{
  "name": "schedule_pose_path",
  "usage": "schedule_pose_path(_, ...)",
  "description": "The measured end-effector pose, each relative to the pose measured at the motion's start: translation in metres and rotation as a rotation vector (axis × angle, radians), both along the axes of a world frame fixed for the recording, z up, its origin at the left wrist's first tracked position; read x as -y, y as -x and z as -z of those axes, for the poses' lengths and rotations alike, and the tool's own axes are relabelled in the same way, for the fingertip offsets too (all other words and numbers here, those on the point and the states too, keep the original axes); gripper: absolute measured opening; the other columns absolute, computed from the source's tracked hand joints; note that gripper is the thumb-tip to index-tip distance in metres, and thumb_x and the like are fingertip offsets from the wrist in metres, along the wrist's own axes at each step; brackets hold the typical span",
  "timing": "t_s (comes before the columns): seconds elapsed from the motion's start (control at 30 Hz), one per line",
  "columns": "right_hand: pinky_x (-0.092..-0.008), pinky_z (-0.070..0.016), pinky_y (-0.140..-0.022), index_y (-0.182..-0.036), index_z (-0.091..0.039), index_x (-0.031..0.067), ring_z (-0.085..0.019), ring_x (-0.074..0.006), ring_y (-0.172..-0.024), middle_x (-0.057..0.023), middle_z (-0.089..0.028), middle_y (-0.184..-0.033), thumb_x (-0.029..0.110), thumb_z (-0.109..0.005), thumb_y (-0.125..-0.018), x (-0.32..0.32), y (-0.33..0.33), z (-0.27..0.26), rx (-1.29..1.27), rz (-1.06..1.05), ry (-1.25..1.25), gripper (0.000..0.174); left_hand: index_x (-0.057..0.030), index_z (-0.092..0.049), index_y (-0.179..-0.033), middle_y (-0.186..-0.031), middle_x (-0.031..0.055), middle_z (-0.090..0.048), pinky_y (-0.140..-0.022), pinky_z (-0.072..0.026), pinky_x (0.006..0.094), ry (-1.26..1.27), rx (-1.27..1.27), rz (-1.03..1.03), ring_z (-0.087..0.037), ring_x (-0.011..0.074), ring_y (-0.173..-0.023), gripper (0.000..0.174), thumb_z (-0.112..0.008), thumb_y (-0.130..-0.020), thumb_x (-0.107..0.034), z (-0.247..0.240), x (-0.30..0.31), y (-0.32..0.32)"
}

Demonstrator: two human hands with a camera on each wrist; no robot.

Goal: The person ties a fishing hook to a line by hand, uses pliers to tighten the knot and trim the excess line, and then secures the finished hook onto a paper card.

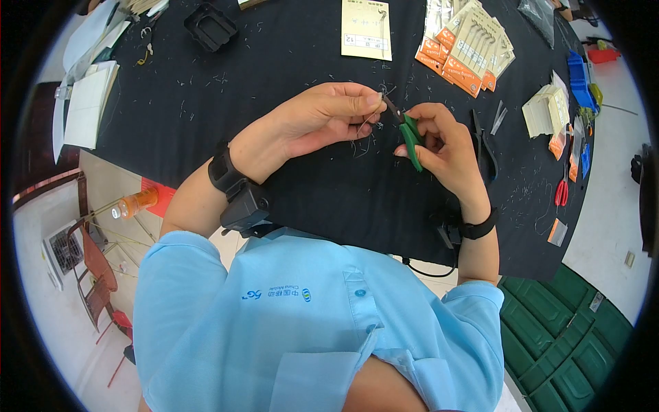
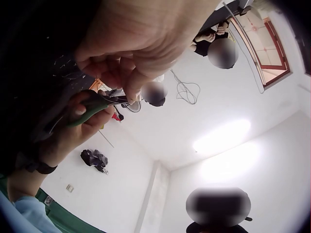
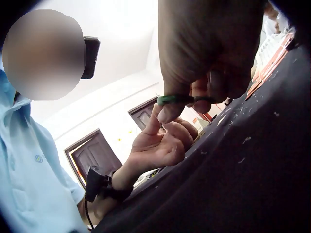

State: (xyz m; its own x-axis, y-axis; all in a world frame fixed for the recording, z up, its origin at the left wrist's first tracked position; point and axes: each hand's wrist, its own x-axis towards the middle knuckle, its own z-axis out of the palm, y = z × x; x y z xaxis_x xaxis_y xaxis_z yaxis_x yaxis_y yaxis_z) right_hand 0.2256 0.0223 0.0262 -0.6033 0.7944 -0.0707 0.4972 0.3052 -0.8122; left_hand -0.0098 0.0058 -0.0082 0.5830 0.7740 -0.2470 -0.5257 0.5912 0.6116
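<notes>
Green-handled pliers (image 1: 412,141) are gripped in my right hand (image 1: 439,147), their dark tips pointing up-left toward my left hand (image 1: 329,117). The left thumb and forefinger pinch a thin wire (image 1: 371,117) that meets the plier tips above the black table (image 1: 288,62). From the left wrist view the green handles (image 2: 90,114) lie inside the right hand's curled fingers. A green handle (image 3: 175,99) also crosses the right wrist view under my fingers, with the left hand (image 3: 165,143) behind it.
Packets of hooks with orange labels (image 1: 467,48), a cream card (image 1: 366,29), a black tray (image 1: 210,26), black pliers (image 1: 484,144), red scissors (image 1: 561,192), blue bins (image 1: 578,79) and wire scraps lie on the table. Green crates (image 1: 570,336) sit at the lower right.
</notes>
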Motion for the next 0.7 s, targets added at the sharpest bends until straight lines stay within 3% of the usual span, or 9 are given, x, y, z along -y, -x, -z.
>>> schedule_pose_path(0.47,-0.0213,-0.0362,-0.05,-0.108,-0.051,0.0071,-0.047,-0.007,-0.053,-0.0032,-0.058,-0.068,0.006,-0.07,-0.073,-0.0004,-0.0016,-0.0001,0.022,-0.011,-0.009,0.039,-0.0097,-0.06,-0.088,-0.086,0.0004,-0.055,-0.085,-0.0431,0.0302,-0.001,0.012,0.003,-0.053,0.0116,-0.085,0.02,-0.07,-0.084,-0.027,0.0004,0.0,-0.0001)
schedule_pose_path(0.57,-0.0202,-0.0347,-0.05,-0.109,-0.051,0.0066,-0.047,-0.0058,-0.054,-0.0026,-0.057,-0.067,0.01,-0.073,-0.075,-0.0009,-0.0014,-0.0011,-0.062,-0.011,0.048,0.04,-0.0101,-0.06,-0.086,-0.086,0.0006,-0.055,-0.085,-0.0434,0.0302,0.013,0.0,-0.02,-0.053,0.0117,-0.085,0.02,-0.07,-0.084,-0.027,-0.0002,0.0005,-0.0007)
schedule_pose_path(0.7,-0.0179,-0.0344,-0.052,-0.109,-0.05,0.0081,-0.047,-0.0034,-0.057,-0.0008,-0.06,-0.074,0.012,-0.076,-0.074,-0.0027,-0.0024,0.0043,-0.165,0.089,-0.055,0.044,-0.0095,-0.062,-0.086,-0.085,0.0004,-0.055,-0.083,-0.0434,0.0294,-0.021,-0.008,0.012,-0.053,0.0115,-0.084,0.02,-0.07,-0.084,-0.028,-0.0005,0.0013,-0.0008)
